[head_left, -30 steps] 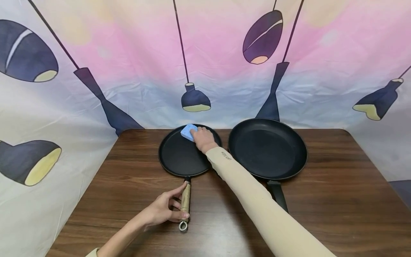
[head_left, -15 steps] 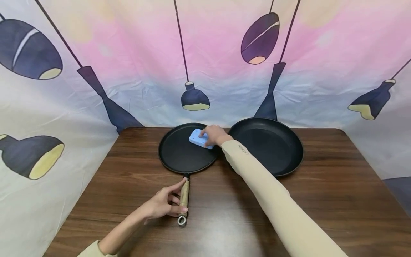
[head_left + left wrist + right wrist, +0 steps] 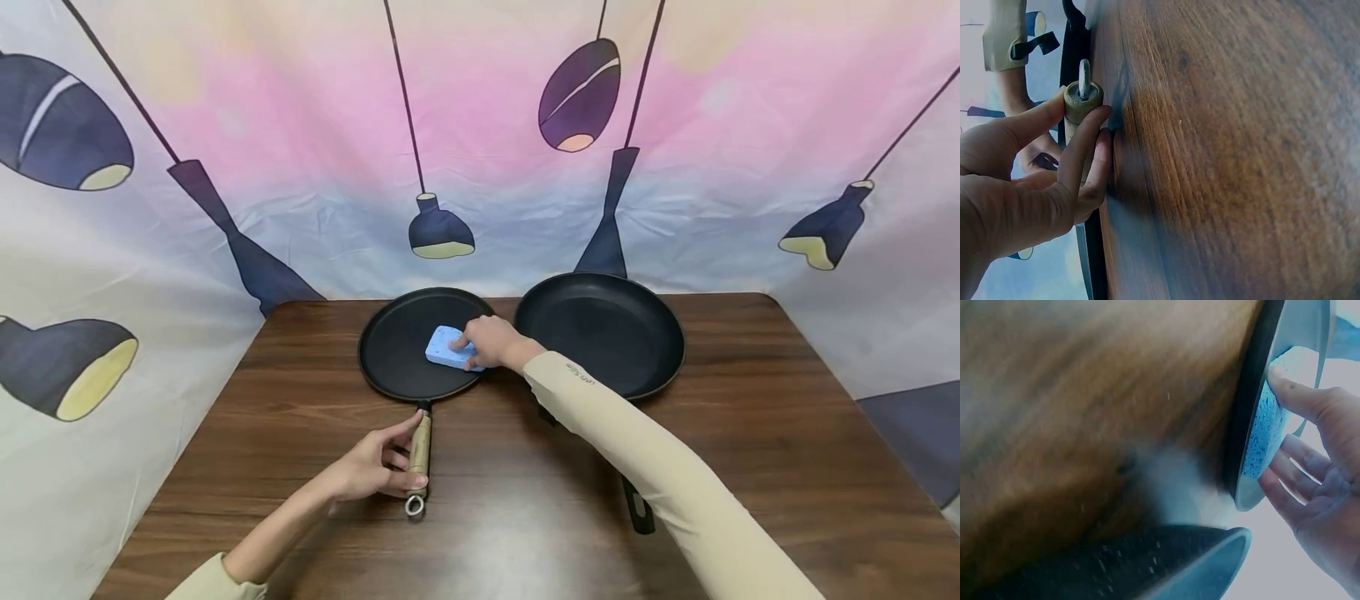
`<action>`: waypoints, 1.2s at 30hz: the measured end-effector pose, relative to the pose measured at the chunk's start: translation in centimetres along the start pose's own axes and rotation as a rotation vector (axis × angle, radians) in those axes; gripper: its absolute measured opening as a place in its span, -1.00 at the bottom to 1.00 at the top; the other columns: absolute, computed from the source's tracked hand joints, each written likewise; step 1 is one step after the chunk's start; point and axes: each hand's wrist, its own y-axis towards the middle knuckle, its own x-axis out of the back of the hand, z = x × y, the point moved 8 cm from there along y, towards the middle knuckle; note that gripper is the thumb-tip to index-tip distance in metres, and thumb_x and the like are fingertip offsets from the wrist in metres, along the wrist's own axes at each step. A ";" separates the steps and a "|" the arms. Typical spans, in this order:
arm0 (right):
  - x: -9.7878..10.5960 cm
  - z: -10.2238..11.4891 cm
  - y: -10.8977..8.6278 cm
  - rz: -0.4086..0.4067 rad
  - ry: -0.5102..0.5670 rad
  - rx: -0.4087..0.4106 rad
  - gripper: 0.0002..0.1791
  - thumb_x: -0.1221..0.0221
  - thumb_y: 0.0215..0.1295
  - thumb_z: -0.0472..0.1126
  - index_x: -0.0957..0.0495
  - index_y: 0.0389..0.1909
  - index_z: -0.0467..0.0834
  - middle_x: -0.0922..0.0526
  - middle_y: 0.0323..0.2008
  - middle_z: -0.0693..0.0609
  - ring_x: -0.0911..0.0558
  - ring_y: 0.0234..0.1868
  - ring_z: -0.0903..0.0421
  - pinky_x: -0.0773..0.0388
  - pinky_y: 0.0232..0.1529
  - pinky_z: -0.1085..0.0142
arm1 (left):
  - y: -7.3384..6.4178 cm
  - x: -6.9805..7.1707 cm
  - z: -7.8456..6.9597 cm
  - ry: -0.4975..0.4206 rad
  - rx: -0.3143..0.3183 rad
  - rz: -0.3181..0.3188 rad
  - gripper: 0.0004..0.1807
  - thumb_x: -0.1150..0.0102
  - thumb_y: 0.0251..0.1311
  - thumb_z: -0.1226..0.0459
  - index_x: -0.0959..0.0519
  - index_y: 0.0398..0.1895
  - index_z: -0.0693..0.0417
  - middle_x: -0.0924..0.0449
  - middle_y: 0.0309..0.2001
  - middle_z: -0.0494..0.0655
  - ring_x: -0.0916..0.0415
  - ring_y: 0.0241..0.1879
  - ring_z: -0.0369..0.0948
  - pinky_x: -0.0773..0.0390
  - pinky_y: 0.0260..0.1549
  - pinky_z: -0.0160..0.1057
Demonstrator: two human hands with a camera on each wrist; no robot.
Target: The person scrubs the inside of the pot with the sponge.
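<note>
My left hand [image 3: 372, 465] grips the wooden handle [image 3: 420, 446] of a flat, low-rimmed black pan [image 3: 397, 350], thumb near the pan end. In the left wrist view the handle's metal hanging ring [image 3: 1084, 78] points at the camera, with fingers [image 3: 1088, 134] around the wood. My right hand [image 3: 495, 340] holds a light blue sponge [image 3: 442, 346] flat on the right part of the pan's surface. Seen from the right wrist, the thumb lies on the sponge's upper face [image 3: 1266, 425] and the other fingers are along its far edge.
Close on the right stands a larger, deeper black frying pan [image 3: 592, 325], partly covered by the right sleeve [image 3: 645, 442]. Its black handle [image 3: 641, 508] shows below the sleeve. Both pans sit at the back of the brown wooden table [image 3: 480, 517], before a printed cloth backdrop [image 3: 330, 125].
The right hand has swept the sponge from the pan's far side to the right, then back toward the near side. The left hand keeps its grip on the handle. The head view has shifted slightly.
</note>
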 end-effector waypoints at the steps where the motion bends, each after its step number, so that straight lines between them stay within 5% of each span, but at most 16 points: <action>1: -0.1 0.1 -0.2 -0.008 -0.012 0.004 -0.44 -0.35 0.33 0.00 -0.52 0.34 0.17 -0.58 0.32 0.13 -0.60 0.27 0.04 -0.65 0.22 0.19 | 0.2 -0.1 0.0 0.002 0.000 0.001 0.15 -0.49 0.14 0.38 0.10 0.66 0.14 -0.25 0.17 0.30 -0.50 -0.13 -0.16 -0.80 -0.16 -0.15; 10: -1.2 4.0 -0.3 -0.055 -0.067 0.132 -0.48 -0.33 0.38 0.02 -0.51 0.34 0.18 -0.63 0.17 0.04 -0.58 0.19 0.03 -0.61 0.24 0.18 | 0.8 0.0 -0.2 0.018 -0.009 0.002 0.16 -0.51 0.11 0.39 0.09 0.64 0.21 -0.27 0.14 0.31 -0.55 -0.17 -0.19 -0.81 -0.20 -0.14; 19: -1.7 7.8 0.7 -0.047 -0.151 0.201 -0.53 -0.34 0.36 0.03 -0.58 0.28 0.18 -0.64 0.21 0.08 -0.63 0.18 0.10 -0.67 0.18 0.28 | 0.5 -0.1 0.2 -0.005 -0.007 0.047 0.18 -0.51 0.11 0.39 0.14 0.64 0.24 -0.25 0.14 0.29 -0.57 -0.18 -0.19 -0.81 -0.19 -0.14; 28: -1.7 9.2 1.6 -0.086 -0.244 0.204 -0.55 -0.32 0.38 0.05 -0.61 0.28 0.19 -0.68 0.15 0.10 -0.63 0.14 0.07 -0.69 0.13 0.27 | 0.5 -0.1 0.4 -0.017 0.005 0.035 0.18 -0.52 0.09 0.39 0.10 0.64 0.20 -0.27 0.14 0.30 -0.57 -0.16 -0.17 -0.81 -0.21 -0.13; 36: -1.7 9.5 4.4 -0.113 -0.318 0.187 -0.54 -0.17 0.48 0.10 -0.52 0.36 0.23 -0.68 0.08 0.10 -0.61 0.10 0.08 -0.68 0.05 0.28 | 0.9 -0.1 0.5 -0.057 -0.007 0.048 0.19 -0.54 0.08 0.36 0.10 0.65 0.18 -0.29 0.13 0.29 -0.60 -0.15 -0.17 -0.81 -0.22 -0.16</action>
